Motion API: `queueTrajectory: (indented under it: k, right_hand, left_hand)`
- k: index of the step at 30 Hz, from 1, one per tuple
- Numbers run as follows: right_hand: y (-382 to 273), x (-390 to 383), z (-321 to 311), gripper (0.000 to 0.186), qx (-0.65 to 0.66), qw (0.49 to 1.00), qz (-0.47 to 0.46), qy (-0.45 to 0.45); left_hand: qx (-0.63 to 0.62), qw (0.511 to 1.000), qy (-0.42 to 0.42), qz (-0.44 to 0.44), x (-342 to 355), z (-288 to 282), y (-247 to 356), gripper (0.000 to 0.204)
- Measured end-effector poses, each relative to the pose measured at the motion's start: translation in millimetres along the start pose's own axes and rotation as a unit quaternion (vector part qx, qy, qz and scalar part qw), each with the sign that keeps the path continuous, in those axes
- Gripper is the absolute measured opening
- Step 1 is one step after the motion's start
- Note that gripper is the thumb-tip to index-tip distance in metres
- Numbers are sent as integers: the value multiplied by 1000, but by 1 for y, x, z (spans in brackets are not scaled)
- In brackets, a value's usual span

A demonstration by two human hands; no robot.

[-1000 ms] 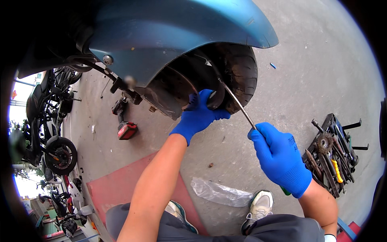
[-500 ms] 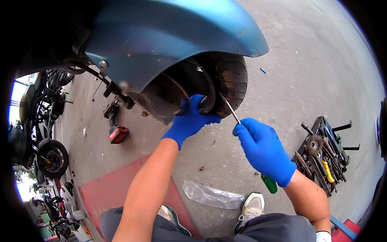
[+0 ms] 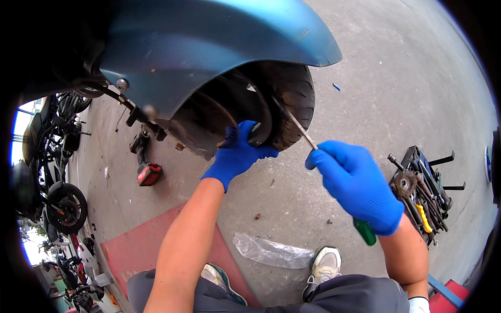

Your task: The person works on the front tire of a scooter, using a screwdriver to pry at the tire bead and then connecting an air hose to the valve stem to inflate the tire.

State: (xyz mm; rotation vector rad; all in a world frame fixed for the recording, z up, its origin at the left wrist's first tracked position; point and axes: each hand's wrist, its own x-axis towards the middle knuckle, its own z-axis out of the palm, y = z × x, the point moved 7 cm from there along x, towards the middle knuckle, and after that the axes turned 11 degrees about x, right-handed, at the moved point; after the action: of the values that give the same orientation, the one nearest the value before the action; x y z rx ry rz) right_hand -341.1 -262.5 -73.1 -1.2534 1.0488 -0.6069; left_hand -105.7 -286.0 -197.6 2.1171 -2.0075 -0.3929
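Note:
A scooter's scratched blue mudguard (image 3: 219, 36) arches over a wheel with a black tyre (image 3: 297, 97). My left hand (image 3: 235, 154), in a blue glove, grips the lower near part of the wheel, its fingertips hidden in shadow between the rim (image 3: 258, 117) and a dark plate. My right hand (image 3: 347, 182), also gloved, is closed round a long steel lever (image 3: 299, 127) with a green handle (image 3: 364, 231) showing below the fist. The lever's far end reaches into the wheel at the tyre's inner side.
A cordless power tool (image 3: 150, 172) lies on the floor at left. A tray of tools (image 3: 428, 208) with a wire brush (image 3: 403, 183) sits at right. Parked motorcycles (image 3: 65, 206) line the left. A plastic bag (image 3: 271, 250) and red floor marking (image 3: 146, 245) are near my shoes.
The view has shifted, moving the mudguard leftward in the picture. My right hand has moved relative to the wheel, changing the lever's angle slightly. My left hand stays at the wheel.

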Motion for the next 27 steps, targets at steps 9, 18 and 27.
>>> queueTrajectory:
  k: [9, 18, 27]
  right_hand:
    - [3, -34, 1, 13, -159, 982, -102, -6]
    - [40, -12, 8, 22, -125, 992, -25, 16]
    - [30, -6, 15, 27, -53, 998, -23, 11]
  left_hand:
    - [-47, 988, -135, -52, -7, -1, -30, 80]
    - [-20, 994, -105, -35, -8, -7, -11, 88]
    - [59, 989, -128, -44, -9, -10, -7, 89]
